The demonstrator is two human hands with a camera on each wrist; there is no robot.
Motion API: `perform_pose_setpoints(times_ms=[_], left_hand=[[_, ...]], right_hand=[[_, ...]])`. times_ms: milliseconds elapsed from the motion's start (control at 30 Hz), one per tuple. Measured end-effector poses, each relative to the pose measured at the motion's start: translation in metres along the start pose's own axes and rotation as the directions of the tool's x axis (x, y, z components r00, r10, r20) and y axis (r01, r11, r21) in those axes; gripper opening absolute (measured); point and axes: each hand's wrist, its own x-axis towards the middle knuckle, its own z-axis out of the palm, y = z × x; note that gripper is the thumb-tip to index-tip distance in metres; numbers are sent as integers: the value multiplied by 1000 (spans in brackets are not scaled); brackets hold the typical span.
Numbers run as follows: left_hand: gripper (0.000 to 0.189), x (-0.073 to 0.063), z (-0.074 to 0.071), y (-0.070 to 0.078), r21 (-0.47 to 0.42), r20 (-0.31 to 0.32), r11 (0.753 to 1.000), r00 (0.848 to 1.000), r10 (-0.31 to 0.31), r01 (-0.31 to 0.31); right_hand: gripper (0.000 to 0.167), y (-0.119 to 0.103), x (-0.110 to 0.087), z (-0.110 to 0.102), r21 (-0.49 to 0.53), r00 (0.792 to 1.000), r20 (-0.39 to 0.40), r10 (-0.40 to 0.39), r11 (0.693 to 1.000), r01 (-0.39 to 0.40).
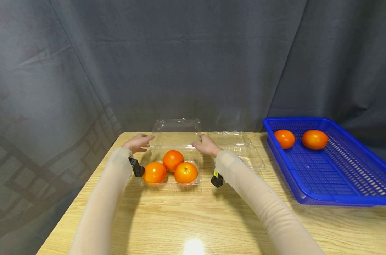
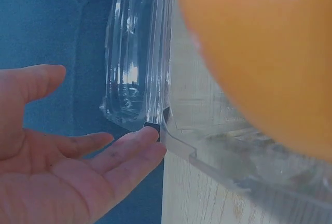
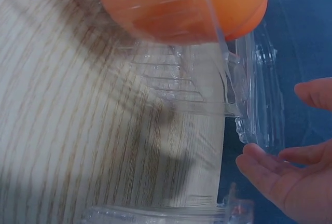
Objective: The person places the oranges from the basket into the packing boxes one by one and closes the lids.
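A clear plastic clamshell box [image 1: 169, 187] stands on the table with its lid [image 1: 177, 132] raised at the back. In its base sit three smooth, round orange fruits [image 1: 173, 160]. My left hand [image 1: 138, 142] is at the box's back left corner, fingers extended and thumb apart; in the left wrist view its fingertips [image 2: 150, 135] are right at the hinge edge. On the other side, my right hand [image 1: 207, 145] reaches the back right corner, its fingertips [image 3: 251, 151] by the lid's lower edge. Neither hand grips anything.
A second clear clamshell box [image 1: 255, 156] lies open just right of the first, partly behind my right forearm. Farther right, a blue plastic basket [image 1: 302, 193] holds two more orange fruits [image 1: 315, 139]. A grey curtain [image 1: 193, 71] hangs behind the wooden table [image 1: 167, 219].
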Motion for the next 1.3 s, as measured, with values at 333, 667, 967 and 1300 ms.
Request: perform_pose_setpoints(times_ms=[333, 667, 967, 1300], left_hand=[[76, 3, -1, 0, -5, -15, 1000, 1000, -4, 3], [73, 3, -1, 1, -17, -25, 1000, 1000, 13, -13], [72, 6, 0, 1, -21, -27, 1000, 1000, 16, -17], [73, 7, 1, 0, -38, -40, 998, 998, 42, -43]], right_hand=[[67, 2, 3, -1, 15, 998, -65, -12, 1000, 13], [66, 2, 3, -2, 20, 996, -88, -13, 1000, 14], [67, 3, 3, -2, 16, 995, -99, -18, 1000, 20], [66, 3, 1, -4, 101, 997, -77, 16, 995, -8]])
